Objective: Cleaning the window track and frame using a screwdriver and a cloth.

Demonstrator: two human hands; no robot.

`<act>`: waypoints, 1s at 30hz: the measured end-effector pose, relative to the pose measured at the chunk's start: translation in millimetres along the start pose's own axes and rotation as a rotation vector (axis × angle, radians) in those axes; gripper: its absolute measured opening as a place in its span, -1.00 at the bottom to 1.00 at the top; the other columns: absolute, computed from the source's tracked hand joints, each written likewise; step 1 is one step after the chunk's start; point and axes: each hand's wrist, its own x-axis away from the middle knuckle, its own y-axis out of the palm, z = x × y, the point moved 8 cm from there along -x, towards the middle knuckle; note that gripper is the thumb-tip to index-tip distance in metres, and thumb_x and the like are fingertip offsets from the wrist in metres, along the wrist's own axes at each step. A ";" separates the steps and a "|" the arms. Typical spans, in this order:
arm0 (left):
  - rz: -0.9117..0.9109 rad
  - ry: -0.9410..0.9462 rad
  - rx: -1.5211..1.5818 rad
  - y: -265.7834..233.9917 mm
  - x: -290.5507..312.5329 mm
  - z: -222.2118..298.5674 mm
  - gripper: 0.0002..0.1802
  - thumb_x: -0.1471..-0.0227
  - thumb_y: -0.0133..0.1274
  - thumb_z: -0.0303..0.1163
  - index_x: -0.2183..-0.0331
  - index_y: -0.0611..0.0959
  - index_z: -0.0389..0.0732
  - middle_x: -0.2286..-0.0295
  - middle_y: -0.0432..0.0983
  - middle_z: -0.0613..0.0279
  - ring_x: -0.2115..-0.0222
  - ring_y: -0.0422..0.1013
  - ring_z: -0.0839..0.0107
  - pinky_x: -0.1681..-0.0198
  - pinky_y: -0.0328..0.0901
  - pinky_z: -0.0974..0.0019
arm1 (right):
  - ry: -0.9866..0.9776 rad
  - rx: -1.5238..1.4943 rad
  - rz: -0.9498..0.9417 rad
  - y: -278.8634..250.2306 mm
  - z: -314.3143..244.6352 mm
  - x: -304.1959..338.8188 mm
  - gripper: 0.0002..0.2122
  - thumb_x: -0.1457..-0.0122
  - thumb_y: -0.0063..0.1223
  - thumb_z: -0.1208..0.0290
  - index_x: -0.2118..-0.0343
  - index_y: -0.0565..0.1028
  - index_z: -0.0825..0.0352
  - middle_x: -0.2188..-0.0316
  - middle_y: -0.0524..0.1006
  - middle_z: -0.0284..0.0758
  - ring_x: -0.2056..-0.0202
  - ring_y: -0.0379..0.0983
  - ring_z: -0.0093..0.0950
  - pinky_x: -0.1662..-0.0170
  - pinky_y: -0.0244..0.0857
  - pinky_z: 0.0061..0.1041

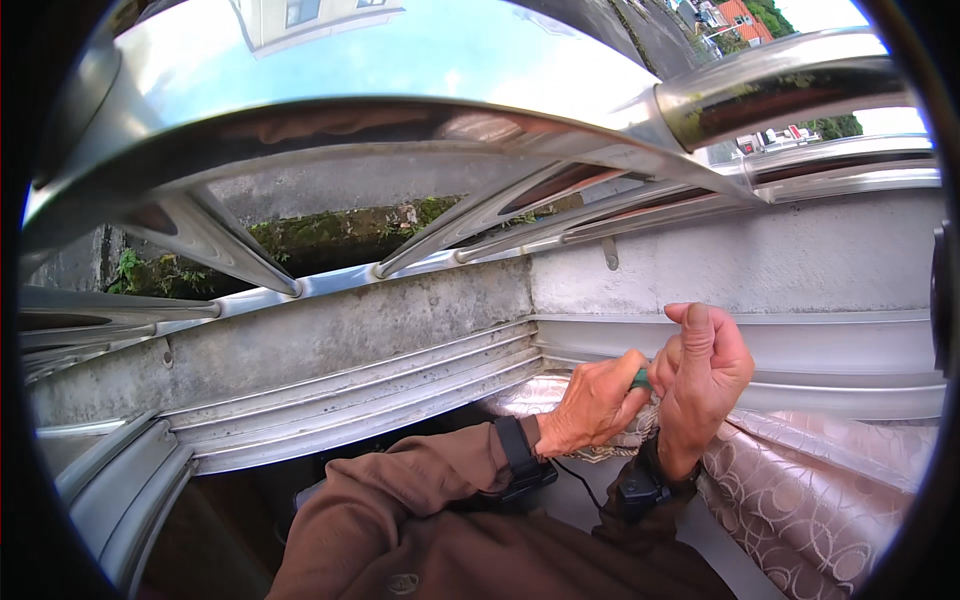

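Observation:
My left hand [594, 402] is closed, fingers wrapped round a small green thing [641, 379]. Only a short piece of it shows between my two hands, too little to tell its kind. My right hand [703, 372] is closed against the other end, fingers curled and thumb pointing up. Both hands are above a patterned pinkish curtain [800, 485], close to the window frame's corner. The grey metal window track [370, 385] with several ridges runs off to the left. Straps with dark devices are round both wrists.
Shiny metal railing bars [420, 240] cross outside the window, under a broad reflective panel [400, 50]. A grey concrete sill [720, 265] lies beyond the frame. Further out is a mossy ledge [330, 235]. A thin black cable [580, 483] hangs between my forearms.

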 end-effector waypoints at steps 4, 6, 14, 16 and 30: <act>0.047 0.066 0.011 3.9 7.2 -3.5 -0.77 0.02 0.14 -0.49 0.31 0.43 -0.25 0.56 0.44 -0.07 0.48 0.43 -0.19 0.45 0.30 -0.03 | -0.110 0.057 0.026 -7.0 -3.0 11.8 -0.76 -0.38 0.06 0.39 0.30 0.50 0.54 0.75 0.24 -0.58 0.71 0.06 -0.81 0.64 -0.07 -0.68; 0.029 0.154 -0.012 1.6 16.9 -1.6 -0.77 0.05 0.14 -0.48 0.32 0.45 -0.25 0.55 0.44 -0.03 0.49 0.43 -0.15 0.44 0.31 0.00 | -0.206 0.022 0.041 -6.9 -1.7 33.8 -0.77 -0.37 0.05 0.41 0.30 0.51 0.53 0.75 0.25 -0.57 0.71 0.05 -0.80 0.63 -0.07 -0.67; -0.008 0.242 -0.071 3.5 52.1 11.2 -0.75 0.10 0.12 -0.49 0.31 0.47 -0.28 0.46 0.44 -0.04 0.41 0.41 -0.08 0.32 0.33 0.03 | -0.561 0.161 -0.051 -21.6 7.0 86.2 -0.77 -0.38 0.02 0.41 0.29 0.55 0.52 0.73 0.36 -0.49 0.72 0.21 -0.70 0.63 0.04 -0.66; -0.029 0.185 -0.043 14.2 38.7 17.6 -0.74 0.07 0.12 -0.49 0.28 0.45 -0.29 0.45 0.42 -0.08 0.38 0.39 -0.10 0.28 0.30 0.01 | -0.381 -0.105 -0.022 -27.9 -8.8 68.9 -0.76 -0.38 0.02 0.40 0.27 0.53 0.54 0.75 0.31 -0.49 0.73 0.15 -0.72 0.65 -0.02 -0.65; 0.063 0.082 -0.072 16.7 5.5 15.1 -0.76 -0.05 0.13 -0.44 0.36 0.38 -0.27 0.50 0.41 -0.07 0.45 0.38 -0.17 0.40 0.27 -0.03 | -0.162 0.019 0.044 -21.7 -15.0 14.5 -0.73 -0.42 -0.03 0.33 0.27 0.50 0.50 0.76 0.19 -0.56 0.76 -0.01 -0.79 0.69 -0.09 -0.66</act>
